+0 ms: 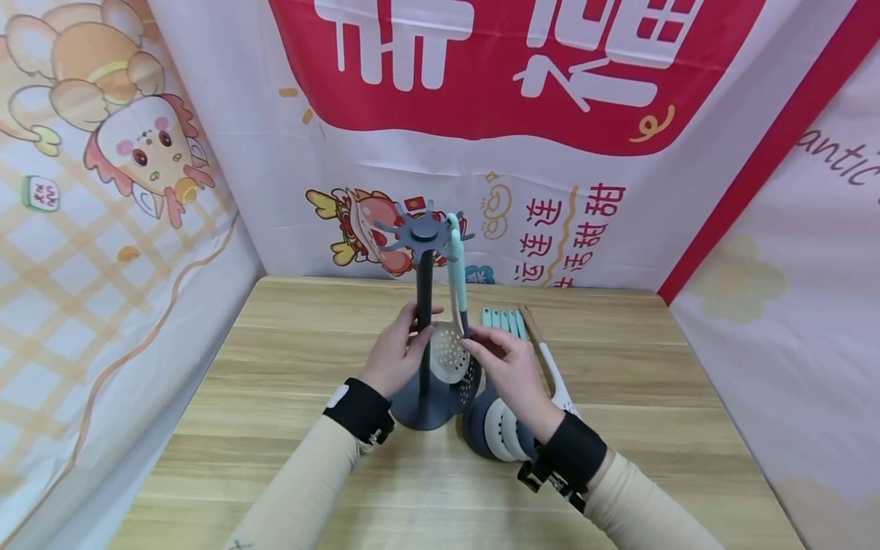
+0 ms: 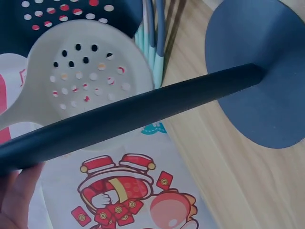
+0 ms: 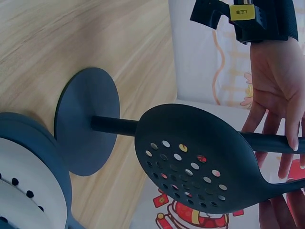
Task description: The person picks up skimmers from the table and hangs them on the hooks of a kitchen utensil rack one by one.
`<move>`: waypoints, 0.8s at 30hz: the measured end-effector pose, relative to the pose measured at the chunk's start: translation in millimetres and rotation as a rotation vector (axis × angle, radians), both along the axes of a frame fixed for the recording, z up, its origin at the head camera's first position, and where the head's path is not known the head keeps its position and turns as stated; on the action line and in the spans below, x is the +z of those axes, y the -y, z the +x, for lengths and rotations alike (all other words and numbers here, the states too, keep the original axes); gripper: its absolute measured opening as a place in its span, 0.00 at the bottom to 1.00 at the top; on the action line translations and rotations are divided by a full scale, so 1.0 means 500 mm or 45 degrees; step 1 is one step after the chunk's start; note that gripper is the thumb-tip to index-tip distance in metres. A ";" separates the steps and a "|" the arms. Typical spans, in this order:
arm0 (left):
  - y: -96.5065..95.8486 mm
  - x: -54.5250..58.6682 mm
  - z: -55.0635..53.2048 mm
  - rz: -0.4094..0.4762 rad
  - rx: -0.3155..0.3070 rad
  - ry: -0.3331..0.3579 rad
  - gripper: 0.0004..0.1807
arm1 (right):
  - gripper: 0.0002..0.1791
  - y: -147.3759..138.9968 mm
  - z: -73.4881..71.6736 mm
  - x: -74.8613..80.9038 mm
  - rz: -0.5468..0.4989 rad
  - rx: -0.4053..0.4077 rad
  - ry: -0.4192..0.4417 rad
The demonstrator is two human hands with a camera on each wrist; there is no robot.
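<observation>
A dark slate-blue utensil stand (image 1: 424, 294) with a slim post, a round base and a pronged crown stands on the light wood-grain counter (image 1: 289, 359), left of its middle and well apart from the far edge. The left hand (image 1: 399, 350) grips the post below the crown, thumb on one side and fingers on the other. The right hand (image 1: 512, 367) pinches the dark neck of a slate-coloured perforated skimmer (image 3: 205, 143) with a mint handle, whose top end is up at the prongs (whether it is hooked on, I cannot tell). A cream skimmer with round holes (image 1: 447, 353) is suspended between this one and the post, clear of the base. Just right of the stand lies a nested stack of slate and cream utensils (image 1: 495, 428), mint handles toward the far edge; beside it, a white utensil with a brown handle (image 1: 553, 370) points the same way.
</observation>
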State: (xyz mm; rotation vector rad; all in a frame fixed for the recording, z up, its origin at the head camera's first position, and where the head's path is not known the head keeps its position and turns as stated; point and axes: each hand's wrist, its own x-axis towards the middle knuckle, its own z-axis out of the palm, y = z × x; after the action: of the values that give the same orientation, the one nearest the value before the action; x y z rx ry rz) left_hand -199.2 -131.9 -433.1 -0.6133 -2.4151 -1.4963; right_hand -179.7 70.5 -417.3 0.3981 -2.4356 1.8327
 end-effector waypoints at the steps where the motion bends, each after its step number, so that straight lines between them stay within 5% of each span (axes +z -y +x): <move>1: 0.000 0.001 0.000 -0.010 -0.002 -0.002 0.17 | 0.17 -0.001 0.001 0.001 0.001 0.001 0.006; 13: 0.001 0.013 0.002 -0.051 0.035 0.052 0.11 | 0.21 -0.049 -0.023 -0.015 -0.016 -0.042 0.044; 24: 0.003 0.012 0.000 -0.037 0.041 0.087 0.12 | 0.26 -0.134 -0.084 -0.104 0.084 -0.278 0.202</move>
State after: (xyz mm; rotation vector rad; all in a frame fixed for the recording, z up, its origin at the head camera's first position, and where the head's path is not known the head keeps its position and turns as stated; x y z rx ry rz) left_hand -199.3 -133.4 -427.1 -0.5347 -2.4893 -1.4953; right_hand -221.7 137.7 -469.2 -0.0125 -2.5279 1.7576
